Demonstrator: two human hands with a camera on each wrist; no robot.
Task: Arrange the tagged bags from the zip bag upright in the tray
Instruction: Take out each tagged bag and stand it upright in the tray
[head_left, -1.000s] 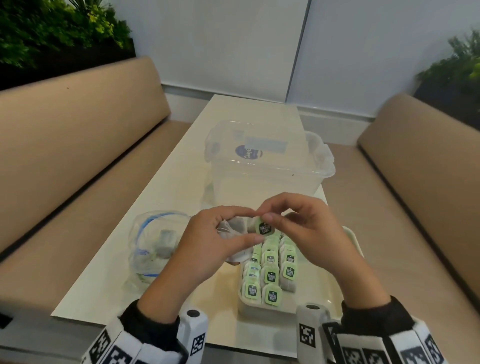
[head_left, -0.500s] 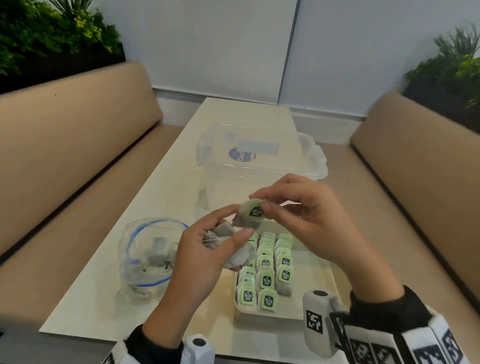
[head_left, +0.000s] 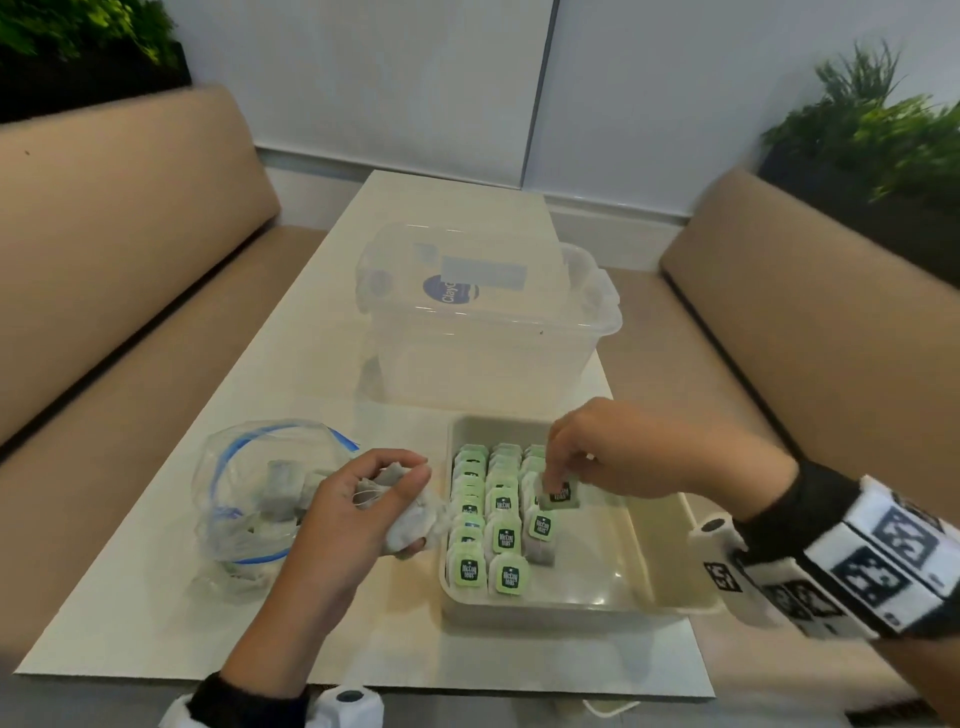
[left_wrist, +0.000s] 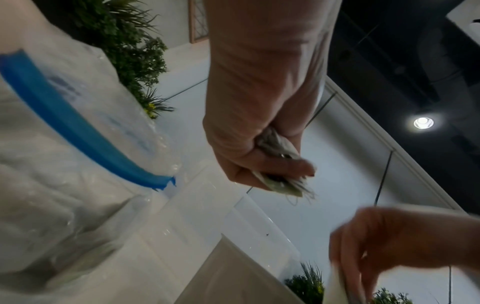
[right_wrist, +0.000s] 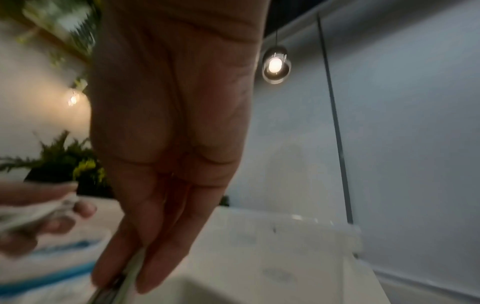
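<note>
We hold our left hand (head_left: 358, 512) palm-up and low, fingers curled around a bunch of bags (head_left: 415, 512), thumb pressed across the top. Our right hand (head_left: 618, 452) reaches in from the right, wrist raised, fingertips (head_left: 553, 475) pointing down and pinching one bag (head_left: 558, 493) by its top edge. Both wrists wear dark sleeves.

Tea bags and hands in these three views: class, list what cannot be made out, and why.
- Head view: how many bags the left hand holds; its fingers cover them.
- Head view: the zip bag contents; crumpled plastic blurs them.
- Right wrist view: the bag under the right hand; blurred, cut off by the bottom edge.
</note>
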